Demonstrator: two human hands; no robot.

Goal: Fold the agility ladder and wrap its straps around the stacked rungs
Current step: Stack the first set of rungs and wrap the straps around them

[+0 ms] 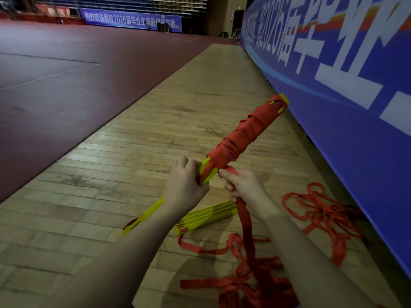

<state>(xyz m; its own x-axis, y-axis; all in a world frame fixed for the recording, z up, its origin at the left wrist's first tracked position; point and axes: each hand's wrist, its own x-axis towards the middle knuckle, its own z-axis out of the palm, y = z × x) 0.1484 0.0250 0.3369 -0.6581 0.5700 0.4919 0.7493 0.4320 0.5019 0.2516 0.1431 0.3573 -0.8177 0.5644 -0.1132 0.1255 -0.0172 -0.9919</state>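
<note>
A bundle of stacked yellow rungs point(244, 134), wrapped almost end to end in red strap, points up and to the right above the floor. My left hand point(185, 183) grips its lower yellow end. My right hand point(244, 187) grips the red strap point(243, 221) just below the bundle, and the strap hangs down to a loose red pile point(262, 285) on the floor. A second stack of yellow rungs point(206, 215) lies flat on the wood beneath my hands. One more yellow rung point(144, 216) shows left of my left forearm.
Loose red strap loops point(322, 210) lie tangled along the foot of a blue banner wall point(355, 107) on the right. The wooden floor strip point(155, 134) runs forward, with dark red court flooring point(66, 74) to the left.
</note>
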